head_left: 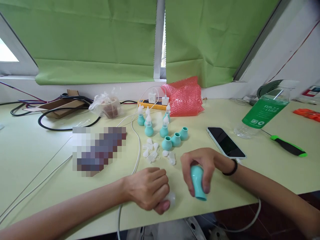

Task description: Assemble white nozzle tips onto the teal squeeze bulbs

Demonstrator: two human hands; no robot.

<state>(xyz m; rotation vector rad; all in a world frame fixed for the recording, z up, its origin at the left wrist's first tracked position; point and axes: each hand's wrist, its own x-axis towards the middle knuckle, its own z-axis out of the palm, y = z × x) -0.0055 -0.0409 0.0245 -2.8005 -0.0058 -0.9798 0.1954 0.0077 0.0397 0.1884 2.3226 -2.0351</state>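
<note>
The right hand has its grip closed on a turquoise body, pinched between thumb and fingers above the bench; the piece is tilted, with its flared end pointing down. At between 8 and 9 o'clock from it, the left hand is curled like a fist, its grip closed on a translucent piece that pokes out at the thumb side, mostly hidden by the fingers.

From the left hand, at 12 o'clock, clear loose parts lie scattered; further out the same way stand at least 5 turquoise bulbs with clear tops, and beyond them a yellow-edged power strip with white plugs. A white cable runs towards the left wrist and passes beneath it. At 10 o'clock is a pixelated object, too blurred to identify; at 11, a brown thing in a plastic bag.

From the right hand, 3 open turquoise bodies stand in a slanting row between 10 and 11 o'clock, touching or nearly so. Pink bubble wrap lies between 11 and 12, a phone between 1 and 2, and a tilted green-labelled bottle at 2. A screwdriver lies between 2 and 3 o'clock.
</note>
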